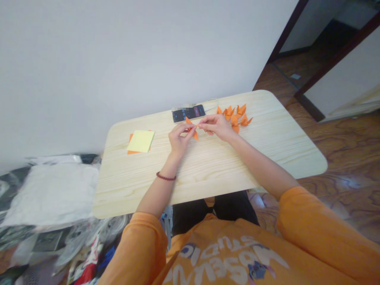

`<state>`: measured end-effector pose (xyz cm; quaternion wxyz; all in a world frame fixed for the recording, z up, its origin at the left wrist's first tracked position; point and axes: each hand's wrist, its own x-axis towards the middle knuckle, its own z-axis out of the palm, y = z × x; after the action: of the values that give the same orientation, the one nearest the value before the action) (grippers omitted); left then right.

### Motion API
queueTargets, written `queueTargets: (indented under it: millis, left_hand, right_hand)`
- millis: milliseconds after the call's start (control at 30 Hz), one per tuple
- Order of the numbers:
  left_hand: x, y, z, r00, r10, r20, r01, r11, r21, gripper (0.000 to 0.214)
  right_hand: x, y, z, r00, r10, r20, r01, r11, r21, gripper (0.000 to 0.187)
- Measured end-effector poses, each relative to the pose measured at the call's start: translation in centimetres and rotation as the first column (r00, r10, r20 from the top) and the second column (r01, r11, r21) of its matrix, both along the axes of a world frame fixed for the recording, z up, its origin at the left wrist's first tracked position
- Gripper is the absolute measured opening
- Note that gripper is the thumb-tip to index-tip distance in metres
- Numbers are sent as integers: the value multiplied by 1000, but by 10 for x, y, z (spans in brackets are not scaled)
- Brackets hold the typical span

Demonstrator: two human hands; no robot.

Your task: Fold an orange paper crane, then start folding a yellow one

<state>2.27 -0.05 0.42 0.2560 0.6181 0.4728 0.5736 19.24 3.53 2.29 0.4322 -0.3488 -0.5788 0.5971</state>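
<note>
My left hand (179, 139) and my right hand (217, 126) meet over the middle of a light wooden table (267, 146). Both pinch one partly folded orange paper piece (193, 128) just above the tabletop, the left from below and the right at a thin tip. A red bead bracelet (166, 177) circles my left wrist. Several folded orange paper figures (236, 114) lie in a cluster just right of my right hand.
A black phone (189, 113) with a white cable lies at the table's far edge by the wall. A stack of yellow and orange square papers (140, 141) rests on the left. Plastic bags and clutter (50, 213) fill the floor at left; wooden floor and a doorway lie right.
</note>
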Motion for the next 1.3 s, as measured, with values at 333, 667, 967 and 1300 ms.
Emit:
queueTargets:
  millis: [333, 667, 967, 1300]
  left_hand:
    - [-1, 0, 1, 998, 0, -69, 2, 1000, 21, 10]
    - [-2, 5, -6, 993, -3, -117, 21, 988, 155, 15]
    - [0, 5, -5, 999, 10, -49, -5, 995, 95, 12]
    - [6, 7, -2, 992, 5, 128, 17, 986, -164, 20]
  right_hand:
    - [0, 3, -3, 999, -3, -52, 1, 999, -38, 35]
    - [3, 4, -5, 996, 55, -71, -65, 986, -154, 30]
    - [2, 7, -8, 996, -18, -85, 10, 996, -87, 30]
    - [2, 1, -4, 966, -226, 126, 163, 910, 381, 22]
